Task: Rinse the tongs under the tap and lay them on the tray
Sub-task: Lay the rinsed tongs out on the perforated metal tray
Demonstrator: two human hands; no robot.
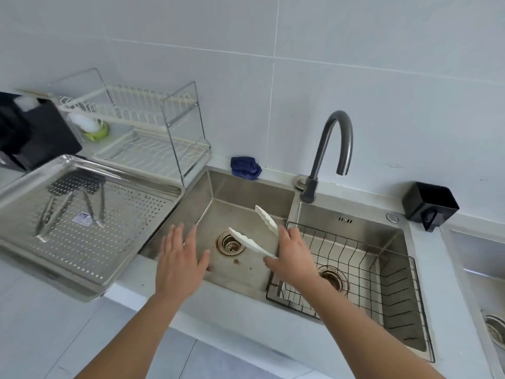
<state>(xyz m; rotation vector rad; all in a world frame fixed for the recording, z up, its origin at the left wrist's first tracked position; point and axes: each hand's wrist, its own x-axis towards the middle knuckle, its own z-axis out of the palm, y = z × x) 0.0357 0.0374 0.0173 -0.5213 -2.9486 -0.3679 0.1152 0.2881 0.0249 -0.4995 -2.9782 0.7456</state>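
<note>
My right hand (293, 251) grips white plastic tongs (252, 237) by their hinge end, over the left sink basin (232, 192). Their two scalloped arms are spread apart and point up and left, above the drain (231, 243). My left hand (180, 258) hovers open over the basin's front left corner, fingers spread, holding nothing. The dark curved tap (332, 151) stands behind the sink; no water is visible from its spout. A perforated steel tray (153, 212) lies on the counter at left, with dark metal tongs (72, 199) lying in it.
A black wire basket (366, 272) fills the right basin. A white dish rack (142, 132) stands behind the tray, a blue cloth (244, 166) lies on the sink's back rim, and a black holder (430, 205) sits at right. A black box (32, 132) stands far left.
</note>
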